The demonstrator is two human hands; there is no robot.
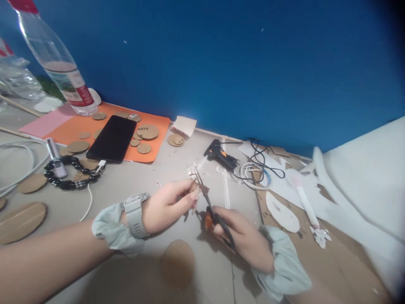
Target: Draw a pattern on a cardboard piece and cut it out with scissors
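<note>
"Where's the card [194,185]?"

"In my left hand [166,207], between thumb and fingertips, right by the blades of the scissors [206,199]."

"Why hold it at the fingertips?"

"Probably to steady it while leaving its edge within the blades' reach. The pinch is closed; how firm, I can't tell."

"And your right hand [238,236]?"

"Wrapped around the handles, with the blades pointing away from me. Whether they're parted, I can't tell."

"What about the gun [220,155]?"

"It lies on the table [144,179] beyond my hands, apart from both, perhaps to give me room. A disc [178,264] lies nearer me, and neither hand touches it."
</note>
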